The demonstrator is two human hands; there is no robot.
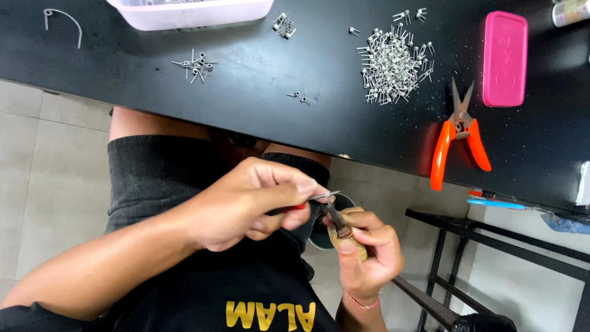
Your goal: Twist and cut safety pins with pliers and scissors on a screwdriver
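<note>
My left hand [246, 206] reaches in from the left over my lap and grips a small red-handled tool [299, 207]. The tool's metal tip [324, 196] points right. My right hand [369, 258], with a thin bracelet at the wrist, pinches a small tan piece with a dark metal rod [340, 226] between thumb and fingers. The tool tip meets the top of that rod. A round dark container [319, 240] shows partly behind both hands.
The black table [258, 104] bears a pile of small metal wire coils [393, 61], smaller clusters [196, 64], orange-handled snips [458, 132], a pink case [505, 58], a pale tray [190, 12] and a bent wire [61, 21]. A black metal frame [467, 246] stands lower right.
</note>
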